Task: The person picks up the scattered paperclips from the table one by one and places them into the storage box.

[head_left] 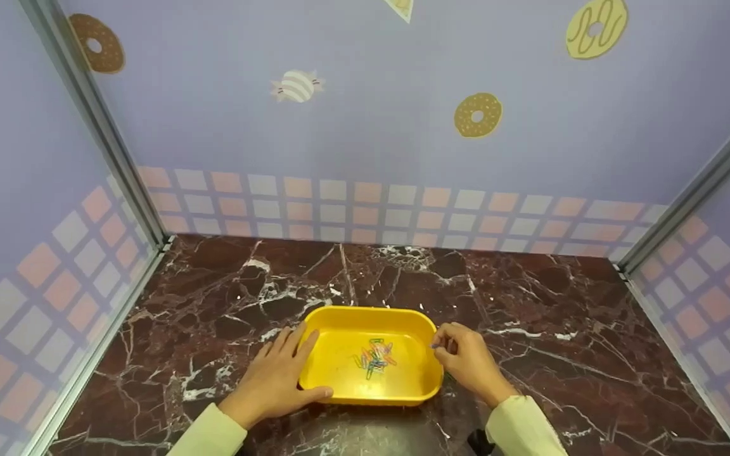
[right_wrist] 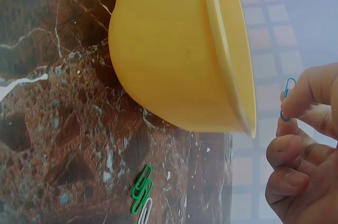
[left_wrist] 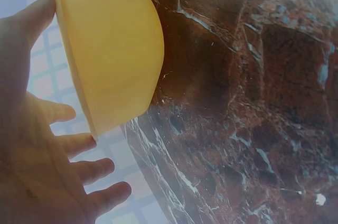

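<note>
A yellow plastic basin [head_left: 365, 320] sits on the dark marbled tabletop, with a loose pile of coloured paper clips [head_left: 376, 358] on its floor. My left hand [head_left: 276, 377] lies spread at the basin's left side, its thumb at the near rim and its fingers along the left edge. Just off the right rim, my right hand [head_left: 471, 361] pinches a blue paper clip [right_wrist: 288, 91] between thumb and forefinger. In the right wrist view, green paper clips [right_wrist: 141, 189] and a white paper clip [right_wrist: 144, 212] lie on the tabletop beside the basin; the head view does not reveal them.
The marbled tabletop [head_left: 561, 354] spreads around the basin, with small white specks on it. A lilac back wall [head_left: 377, 145] with sweets and checks stands behind, and matching side panels in metal frames [head_left: 102, 139] close in the left and right.
</note>
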A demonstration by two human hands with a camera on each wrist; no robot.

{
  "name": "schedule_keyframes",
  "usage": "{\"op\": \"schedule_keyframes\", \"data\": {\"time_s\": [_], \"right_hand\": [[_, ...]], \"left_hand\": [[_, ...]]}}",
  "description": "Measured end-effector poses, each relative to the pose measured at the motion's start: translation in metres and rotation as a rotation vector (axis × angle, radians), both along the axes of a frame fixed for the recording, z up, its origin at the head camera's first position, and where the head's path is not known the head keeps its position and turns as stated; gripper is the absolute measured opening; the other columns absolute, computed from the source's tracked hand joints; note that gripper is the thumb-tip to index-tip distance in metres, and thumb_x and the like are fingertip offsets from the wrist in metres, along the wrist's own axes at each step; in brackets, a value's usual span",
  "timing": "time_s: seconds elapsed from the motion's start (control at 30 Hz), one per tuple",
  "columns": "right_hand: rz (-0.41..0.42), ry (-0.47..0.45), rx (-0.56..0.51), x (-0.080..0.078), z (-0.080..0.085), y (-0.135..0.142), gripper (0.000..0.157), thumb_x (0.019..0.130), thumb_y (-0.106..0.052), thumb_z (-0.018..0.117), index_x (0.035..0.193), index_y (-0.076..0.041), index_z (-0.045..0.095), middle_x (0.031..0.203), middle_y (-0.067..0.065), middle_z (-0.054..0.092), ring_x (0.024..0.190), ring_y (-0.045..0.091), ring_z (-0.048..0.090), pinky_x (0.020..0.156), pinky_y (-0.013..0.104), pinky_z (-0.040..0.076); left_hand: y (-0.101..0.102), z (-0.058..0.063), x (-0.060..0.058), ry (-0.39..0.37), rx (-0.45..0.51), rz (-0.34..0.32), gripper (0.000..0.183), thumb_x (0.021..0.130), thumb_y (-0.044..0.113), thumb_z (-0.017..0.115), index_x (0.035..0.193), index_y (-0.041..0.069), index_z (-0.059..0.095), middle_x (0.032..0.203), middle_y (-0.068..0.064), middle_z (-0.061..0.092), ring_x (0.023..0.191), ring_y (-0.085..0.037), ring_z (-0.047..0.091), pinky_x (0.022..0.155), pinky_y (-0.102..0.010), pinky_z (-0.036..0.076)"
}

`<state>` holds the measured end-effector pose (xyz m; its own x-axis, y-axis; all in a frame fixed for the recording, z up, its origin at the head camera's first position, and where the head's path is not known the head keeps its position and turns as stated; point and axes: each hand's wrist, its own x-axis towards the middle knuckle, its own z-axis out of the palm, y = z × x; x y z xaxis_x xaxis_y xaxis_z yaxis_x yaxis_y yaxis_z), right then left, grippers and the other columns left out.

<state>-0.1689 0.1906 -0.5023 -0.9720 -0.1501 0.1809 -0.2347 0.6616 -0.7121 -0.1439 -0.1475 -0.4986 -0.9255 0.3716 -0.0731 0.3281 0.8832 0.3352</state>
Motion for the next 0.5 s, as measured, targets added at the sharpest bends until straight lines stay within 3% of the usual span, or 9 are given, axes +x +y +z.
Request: {"op": "schedule_keyframes", "data": {"time_s": [0.5], "right_hand": [[0.029,0.0,0.004,-0.005,-0.004,-0.018,0.02,0.08,0.003,0.065,0.079,-0.017,0.062,0.075,-0.005,0.054,0.062,0.009,0.046,0.053,0.018,0.042]], "left_hand": [[-0.001,-0.002,0.001,0.024,0.009,-0.006,0.099,0.08,0.07,0.06,0.154,0.014,0.026,0.162,-0.014,0.017,0.145,-0.044,0.021,0.115,-0.062,0.024]]}}
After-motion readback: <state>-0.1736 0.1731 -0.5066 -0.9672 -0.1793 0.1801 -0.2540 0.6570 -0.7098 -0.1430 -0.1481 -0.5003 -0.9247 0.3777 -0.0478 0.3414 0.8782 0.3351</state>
